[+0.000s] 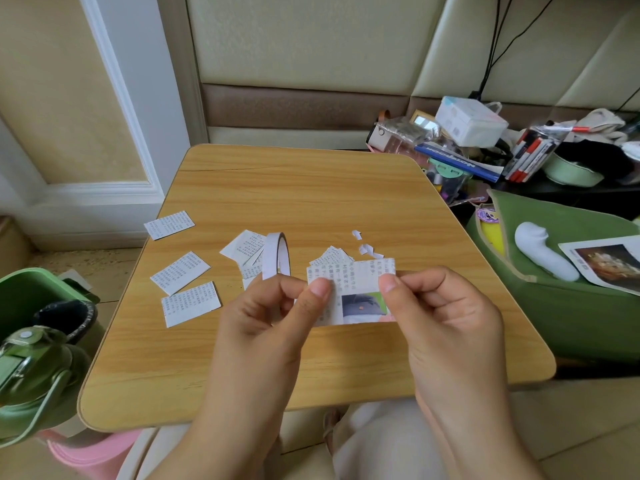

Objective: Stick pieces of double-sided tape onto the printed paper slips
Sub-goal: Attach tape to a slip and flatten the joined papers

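- Left hand [273, 306] and right hand [440, 306] each pinch one printed slip [356, 292] above the bench [311, 188].
- Risk: pulling apart could tear it.

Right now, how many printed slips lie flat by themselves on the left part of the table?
3: one slip at the far left edge, one nearer the middle, one closest to the person. More slips overlap under the tape roll, partly hidden.
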